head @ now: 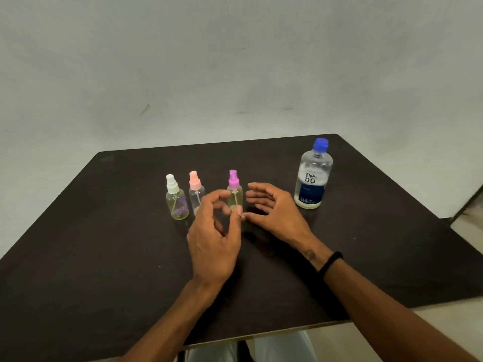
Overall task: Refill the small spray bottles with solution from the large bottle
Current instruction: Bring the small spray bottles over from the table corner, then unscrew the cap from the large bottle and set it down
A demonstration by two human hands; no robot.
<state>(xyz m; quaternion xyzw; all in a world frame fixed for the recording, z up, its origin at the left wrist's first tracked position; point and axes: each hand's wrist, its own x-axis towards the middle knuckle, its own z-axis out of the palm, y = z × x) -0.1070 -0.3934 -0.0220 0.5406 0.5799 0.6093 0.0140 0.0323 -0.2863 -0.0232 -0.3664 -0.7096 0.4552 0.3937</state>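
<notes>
- I've got a dark table (pixel 104 257) in front of me, and everything on it stands upright.
- The large bottle (pixel 313 176), clear with a blue cap and a dark label, sits near the far right corner of the table, cap on.
- Three small spray bottles line up toward the far edge, around the middle: the white-capped bottle (pixel 176 198) on the left end, the pink-capped bottle (pixel 196 193) just beside it, and the purple-capped bottle (pixel 234 190) a little apart to the right.
- All three small ones have their spray tops on.
- My left hand (pixel 214 239) is up in front of the purple-capped bottle, fingers loosely curled with thumb and forefinger forming a ring; I can't tell whether they actually touch the bottle.
- It also covers the lower corner of the pink-capped bottle from my view.
- My right hand (pixel 271 210) hangs just to the right of the purple-capped bottle, fingers spread and relaxed, holding nothing, between that bottle and the large one.
- A black band (pixel 329 262) wraps my right wrist.
</notes>
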